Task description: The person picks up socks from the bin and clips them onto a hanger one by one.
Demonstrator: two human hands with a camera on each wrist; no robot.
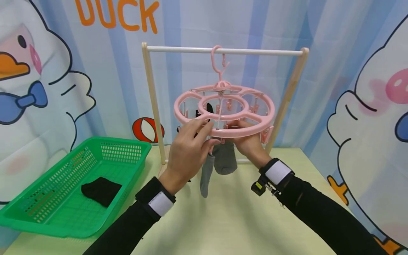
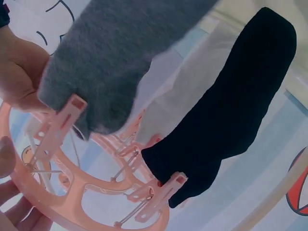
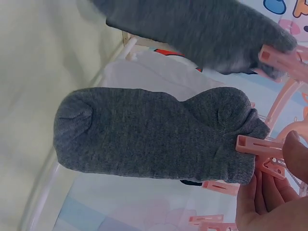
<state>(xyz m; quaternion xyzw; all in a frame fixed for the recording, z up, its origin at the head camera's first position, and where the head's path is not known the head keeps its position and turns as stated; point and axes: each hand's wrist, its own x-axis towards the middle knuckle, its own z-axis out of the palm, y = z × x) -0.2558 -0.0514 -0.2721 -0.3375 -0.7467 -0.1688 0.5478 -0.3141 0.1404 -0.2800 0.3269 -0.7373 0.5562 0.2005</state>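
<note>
A pink round drying hanger (image 1: 242, 132) with clothespins hangs in front of me. My left hand (image 1: 188, 152) grips its front-left rim, the thumb below and the fingers over it. Under the front rim, my right hand (image 1: 251, 145) pinches a pink clothespin (image 3: 257, 145), which is clipped on the cuff of a grey sock (image 3: 149, 132). Another grey sock (image 1: 207, 175) dangles beside it from its own clothespin (image 3: 281, 60). Farther round the ring, a black sock (image 2: 226, 96) and a white sock (image 2: 187, 86) hang in the left wrist view.
The hanger's hook (image 1: 214, 60) sits over the white rod (image 1: 178, 49) of a wooden-sided rack (image 1: 151, 95). On the left, a green basket (image 1: 127, 189) holds a dark sock (image 1: 101, 191). A duck-print curtain (image 1: 121, 71) stands behind the pale table (image 1: 229, 219).
</note>
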